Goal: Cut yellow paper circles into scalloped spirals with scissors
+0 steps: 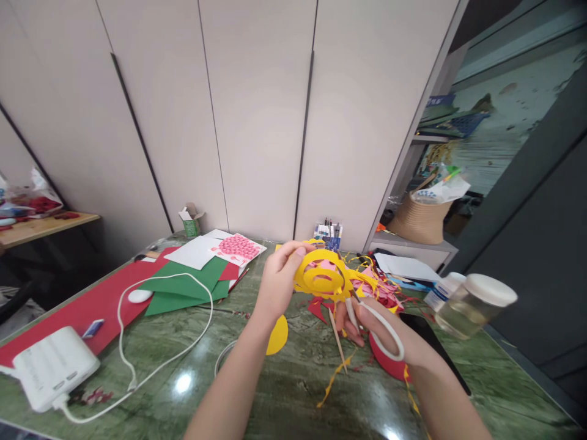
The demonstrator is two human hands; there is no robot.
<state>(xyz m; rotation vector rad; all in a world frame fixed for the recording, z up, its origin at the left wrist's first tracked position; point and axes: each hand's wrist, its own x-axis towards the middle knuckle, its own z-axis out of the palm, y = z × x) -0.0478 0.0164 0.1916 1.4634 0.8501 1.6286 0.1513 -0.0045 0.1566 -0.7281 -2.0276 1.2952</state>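
A round yellow paper cutout [321, 278] with curved openings is pinched in my left hand [284, 269], raised over the table. White-handled scissors [384, 330] are gripped in my right hand [362, 321], their blades reaching up to the cutout's right edge. Thin yellow strips hang around the blades, and I cannot tell how far the blades are apart. Below my hands lie a yellow paper disc [277, 336], a pointed wooden stick [338, 342], a loose yellow strip [334, 385] and a red round piece [389, 357], partly covered by my right wrist.
Pink, red and yellow scraps [380, 287] heap behind my right hand. Further right stand a lidded jar [474, 305] and a black tablet-like slab [435, 348]. Leftward are green sheets [183, 287], red paper [68, 305], a white charger [55, 366] and its looping cable [172, 360].
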